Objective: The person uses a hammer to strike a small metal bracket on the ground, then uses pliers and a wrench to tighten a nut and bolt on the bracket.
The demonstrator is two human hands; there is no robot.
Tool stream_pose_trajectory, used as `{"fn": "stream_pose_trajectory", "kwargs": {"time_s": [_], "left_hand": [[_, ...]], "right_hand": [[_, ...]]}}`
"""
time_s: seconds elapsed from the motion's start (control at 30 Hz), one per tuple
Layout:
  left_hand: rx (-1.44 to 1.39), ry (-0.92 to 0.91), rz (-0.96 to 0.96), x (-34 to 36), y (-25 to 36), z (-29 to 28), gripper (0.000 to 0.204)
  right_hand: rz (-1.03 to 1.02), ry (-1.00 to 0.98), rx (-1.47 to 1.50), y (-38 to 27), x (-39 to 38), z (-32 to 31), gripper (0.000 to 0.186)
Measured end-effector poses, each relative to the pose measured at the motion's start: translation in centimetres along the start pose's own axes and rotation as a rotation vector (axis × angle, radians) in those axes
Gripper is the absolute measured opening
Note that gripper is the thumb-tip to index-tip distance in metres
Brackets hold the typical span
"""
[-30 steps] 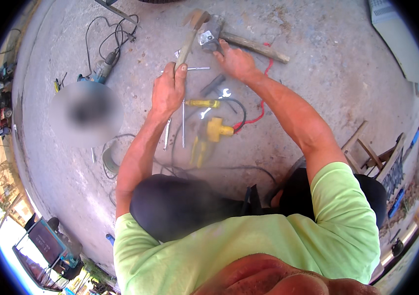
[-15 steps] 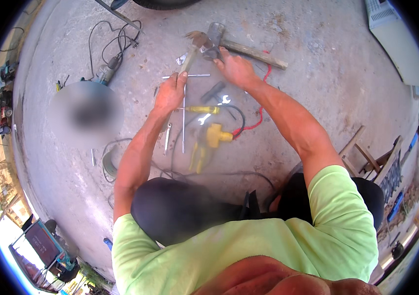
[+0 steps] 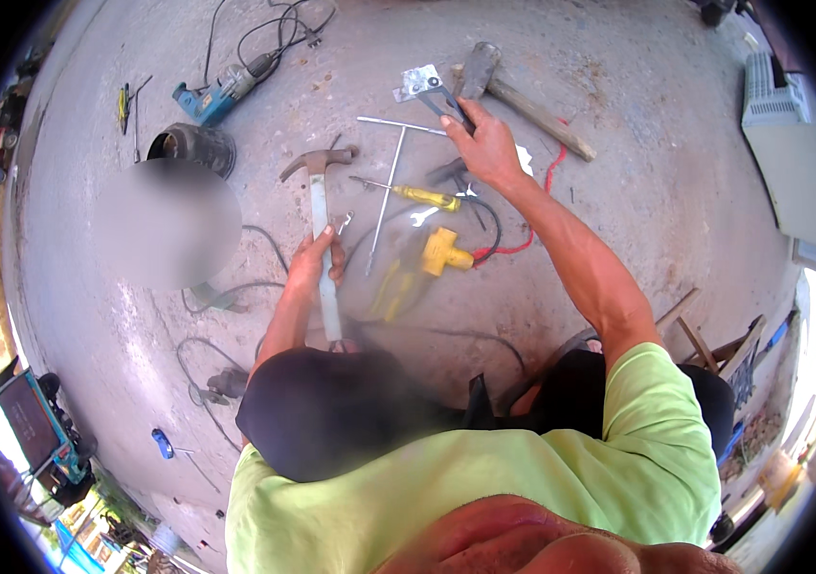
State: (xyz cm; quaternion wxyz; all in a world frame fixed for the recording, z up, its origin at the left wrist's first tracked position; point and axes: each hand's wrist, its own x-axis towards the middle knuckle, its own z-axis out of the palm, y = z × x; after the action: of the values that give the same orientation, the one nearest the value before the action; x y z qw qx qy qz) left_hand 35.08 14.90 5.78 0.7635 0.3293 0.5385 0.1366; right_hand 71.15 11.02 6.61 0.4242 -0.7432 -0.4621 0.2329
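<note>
My left hand [image 3: 317, 266] is closed around the pale handle of a claw hammer [image 3: 320, 206], its head pointing away from me. A small metal tool [image 3: 421, 82], with a shiny plate, two dark round spots and dark arms, is gripped in my right hand [image 3: 484, 143]. Just beyond that hand lies a sledgehammer [image 3: 547, 124] with a wooden handle. Between my arms rest a T-handle wrench [image 3: 389, 188], a yellow-handled screwdriver [image 3: 432, 198], a spanner [image 3: 422, 217], a yellow plug adaptor [image 3: 441, 251] and blurred yellow-handled pliers [image 3: 396, 290].
Far left, a blue power drill [image 3: 216, 94] lies with its coiled cord beside a black round container [image 3: 207, 148]. A blurred patch covers the floor nearby. A white appliance [image 3: 786, 153] stands at right, above a wooden frame [image 3: 700, 340]. Cables cross the concrete.
The claw hammer has come nearer to me and left, still in my left hand. My right hand has moved slightly right and now holds up the shiny-plated tool, away from the hammer heads.
</note>
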Motion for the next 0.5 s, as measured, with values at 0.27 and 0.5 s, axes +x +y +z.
{"fn": "stream_pose_trajectory", "kwargs": {"time_s": [0.27, 0.5], "left_hand": [[0.284, 0.157, -0.092, -1.4, -3.7, -0.6, 0.033], [0.584, 0.223, 0.093, -2.3, -6.5, -2.8, 0.041]], "right_hand": [[-0.228, -0.198, 0.188, -14.2, -2.5, 2.8, 0.042], [-0.289, -0.308, 0.167, -18.1, -4.0, 3.3, 0.041]]}}
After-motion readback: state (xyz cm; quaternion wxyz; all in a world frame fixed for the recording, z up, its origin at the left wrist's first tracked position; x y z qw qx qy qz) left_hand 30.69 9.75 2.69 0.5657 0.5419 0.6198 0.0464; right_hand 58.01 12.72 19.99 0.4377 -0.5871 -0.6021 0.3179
